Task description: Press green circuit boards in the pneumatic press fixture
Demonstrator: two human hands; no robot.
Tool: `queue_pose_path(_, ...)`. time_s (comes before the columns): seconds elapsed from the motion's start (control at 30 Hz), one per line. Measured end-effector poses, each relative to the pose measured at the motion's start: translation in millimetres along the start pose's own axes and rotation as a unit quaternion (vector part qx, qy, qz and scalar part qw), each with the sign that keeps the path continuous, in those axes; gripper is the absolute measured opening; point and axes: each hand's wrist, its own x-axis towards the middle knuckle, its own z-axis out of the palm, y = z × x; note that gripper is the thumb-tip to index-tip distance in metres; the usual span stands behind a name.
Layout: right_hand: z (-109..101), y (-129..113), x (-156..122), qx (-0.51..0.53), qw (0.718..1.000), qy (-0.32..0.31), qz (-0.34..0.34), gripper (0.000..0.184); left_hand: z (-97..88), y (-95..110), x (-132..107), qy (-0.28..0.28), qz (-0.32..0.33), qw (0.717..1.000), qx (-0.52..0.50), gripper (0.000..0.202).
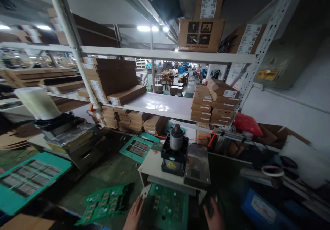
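A green circuit board panel [167, 206] lies partly under the front of a small bench machine [174, 154] with a dark block and a grey cylinder on top. My left hand [135, 213] is at the panel's left edge, its fingers stretched out; whether it presses on the edge I cannot tell. To the right of the panel, apart from it, my right hand [214, 217] is slightly blurred, with fingers spread and nothing in them. More green boards [104, 204] lie on the bench left of my left hand.
Teal trays [33, 180] with dark inserts lie at the left, and another teal tray [136, 148] lies behind. A second machine [64, 137] stands on the left. Shelves hold stacked cardboard boxes [110, 78]. At the right are a blue box [263, 206] and a tape roll [272, 170].
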Motion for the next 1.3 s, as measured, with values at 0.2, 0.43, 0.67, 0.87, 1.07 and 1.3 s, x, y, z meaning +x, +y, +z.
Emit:
queue_pose_path(0.2,-68,18,-13,0.071,0.990,0.048,0.116,0.052,-2.3,9,-6,0.002,0.006,1.000,-0.019,0.110)
queue_pose_path(0.43,-91,43,-30,0.018,0.988,0.041,0.149,0.050,2.5,3,-12,0.017,0.014,0.999,-0.048,0.097)
queue_pose_path(0.67,-140,-11,-24,-0.184,0.953,-0.126,0.206,0.038,-60.2,27,17,-0.049,-0.035,0.987,-0.149,0.063)
queue_pose_path(0.87,-158,2,-10,-0.249,0.909,-0.215,0.257,0.034,-82.3,53,27,-0.085,-0.050,0.976,-0.193,0.068)
queue_pose_path(1.07,-152,20,-19,-0.281,0.893,-0.200,0.290,0.038,-90.9,62,23,-0.085,-0.068,0.977,-0.182,0.068)
queue_pose_path(1.3,-157,30,-20,-0.288,0.874,-0.227,0.317,0.036,-92.6,72,33,-0.080,-0.060,0.980,-0.173,0.066)
